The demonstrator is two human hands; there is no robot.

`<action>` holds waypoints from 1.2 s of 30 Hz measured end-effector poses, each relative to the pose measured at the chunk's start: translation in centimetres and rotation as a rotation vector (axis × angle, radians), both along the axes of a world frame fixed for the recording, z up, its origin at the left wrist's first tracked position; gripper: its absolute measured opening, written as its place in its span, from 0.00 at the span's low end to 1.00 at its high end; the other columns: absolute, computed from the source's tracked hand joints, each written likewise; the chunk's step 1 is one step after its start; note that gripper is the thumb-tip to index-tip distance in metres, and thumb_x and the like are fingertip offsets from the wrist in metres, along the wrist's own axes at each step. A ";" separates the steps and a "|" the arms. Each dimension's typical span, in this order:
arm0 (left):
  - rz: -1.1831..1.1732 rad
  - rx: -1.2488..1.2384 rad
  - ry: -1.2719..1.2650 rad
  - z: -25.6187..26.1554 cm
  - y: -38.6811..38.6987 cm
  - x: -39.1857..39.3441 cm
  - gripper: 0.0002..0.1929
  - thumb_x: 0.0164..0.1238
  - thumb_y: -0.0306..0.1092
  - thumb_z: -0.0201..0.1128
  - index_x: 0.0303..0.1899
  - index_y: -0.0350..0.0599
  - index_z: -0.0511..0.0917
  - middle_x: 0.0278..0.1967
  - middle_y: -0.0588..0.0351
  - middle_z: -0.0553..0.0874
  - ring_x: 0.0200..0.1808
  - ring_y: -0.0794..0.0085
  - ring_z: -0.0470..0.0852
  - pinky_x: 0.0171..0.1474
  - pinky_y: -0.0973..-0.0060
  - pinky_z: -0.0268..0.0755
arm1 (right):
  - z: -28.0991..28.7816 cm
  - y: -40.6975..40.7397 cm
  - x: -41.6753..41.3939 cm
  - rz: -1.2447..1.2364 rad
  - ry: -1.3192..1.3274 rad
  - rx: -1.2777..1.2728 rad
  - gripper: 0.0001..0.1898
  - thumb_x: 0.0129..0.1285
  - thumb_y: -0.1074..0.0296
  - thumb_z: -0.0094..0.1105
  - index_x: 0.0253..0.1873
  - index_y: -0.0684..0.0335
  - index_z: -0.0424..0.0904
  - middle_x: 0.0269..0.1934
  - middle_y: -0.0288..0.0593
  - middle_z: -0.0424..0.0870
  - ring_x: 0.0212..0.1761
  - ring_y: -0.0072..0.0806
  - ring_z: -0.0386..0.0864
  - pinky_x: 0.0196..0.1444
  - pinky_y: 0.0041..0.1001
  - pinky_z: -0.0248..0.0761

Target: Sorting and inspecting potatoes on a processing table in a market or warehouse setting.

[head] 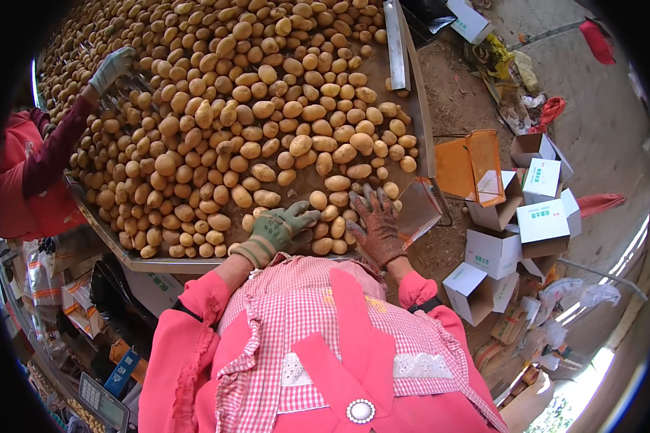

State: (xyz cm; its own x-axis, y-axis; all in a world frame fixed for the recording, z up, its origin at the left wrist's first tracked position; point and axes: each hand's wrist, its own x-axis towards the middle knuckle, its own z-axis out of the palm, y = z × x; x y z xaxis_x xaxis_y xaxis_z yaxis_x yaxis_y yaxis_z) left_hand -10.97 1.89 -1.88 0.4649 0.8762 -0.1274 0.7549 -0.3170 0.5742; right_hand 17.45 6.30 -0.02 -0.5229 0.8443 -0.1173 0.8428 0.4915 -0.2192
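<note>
Many potatoes (262, 173) are spread over a metal sorting table (195, 264). My left hand (276, 230), in a green-grey glove, lies over potatoes near the table's front edge, its fingers pointing right; whether it grips one is hidden. To its right, my right hand (377, 224), in a dark reddish-brown glove, rests with fingers spread at the edge of a small group of potatoes (333, 230) between both hands. An orange-edged clear frame or bag (420, 208) sits at the table's right corner, just right of my right hand.
At the left, a co-worker's gloved hand (114, 67) reaches over the potatoes. A metal angle bar (398, 48) lies along the right rim. Orange mesh (468, 168) hangs beside the table. Open cardboard boxes (493, 251) stand on the floor at right. A scale (104, 403) is at lower left.
</note>
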 end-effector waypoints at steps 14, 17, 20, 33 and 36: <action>0.034 0.051 0.344 4.0 12.4 9.3 0.28 0.65 0.39 0.66 0.68 0.57 0.73 0.71 0.53 0.73 0.53 0.57 0.88 0.45 0.54 0.81 | -1.0 18.3 -1.6 -0.388 -0.082 0.021 0.37 0.70 0.44 0.60 0.81 0.35 0.59 0.83 0.49 0.54 0.82 0.58 0.54 0.81 0.54 0.50; 0.019 -0.024 0.295 4.4 10.7 8.5 0.24 0.63 0.42 0.66 0.63 0.63 0.79 0.68 0.59 0.74 0.53 0.59 0.86 0.45 0.54 0.80 | -0.7 13.8 0.0 -0.274 -0.068 -0.003 0.37 0.69 0.46 0.62 0.81 0.34 0.60 0.82 0.49 0.55 0.82 0.56 0.55 0.81 0.54 0.49; 0.040 -0.016 0.233 3.6 8.8 7.0 0.20 0.63 0.46 0.66 0.58 0.67 0.82 0.65 0.61 0.76 0.48 0.59 0.87 0.44 0.55 0.81 | 0.8 9.5 0.4 -0.056 -0.308 0.088 0.37 0.68 0.51 0.63 0.80 0.35 0.61 0.82 0.46 0.57 0.81 0.55 0.58 0.81 0.54 0.49; 0.058 -0.112 0.298 4.4 10.0 6.5 0.13 0.73 0.45 0.60 0.52 0.56 0.81 0.53 0.49 0.81 0.43 0.56 0.91 0.38 0.51 0.80 | -0.9 6.5 1.3 -0.131 -0.139 0.061 0.35 0.70 0.52 0.62 0.79 0.45 0.64 0.79 0.49 0.61 0.82 0.61 0.51 0.82 0.52 0.49; 0.086 -0.085 0.279 4.6 7.9 4.8 0.14 0.73 0.46 0.60 0.54 0.57 0.78 0.50 0.49 0.82 0.42 0.58 0.91 0.37 0.52 0.80 | 1.8 5.7 0.7 -0.083 -0.160 -0.040 0.34 0.69 0.54 0.63 0.78 0.48 0.66 0.78 0.48 0.64 0.81 0.58 0.55 0.81 0.49 0.53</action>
State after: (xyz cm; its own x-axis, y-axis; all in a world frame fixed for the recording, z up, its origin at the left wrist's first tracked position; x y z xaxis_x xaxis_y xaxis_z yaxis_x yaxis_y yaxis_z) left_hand -6.19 9.84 2.77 0.3263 0.8913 -0.3149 0.9093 -0.2049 0.3623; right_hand 18.13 12.04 1.76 -0.4237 0.8767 -0.2278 0.9058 0.4127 -0.0965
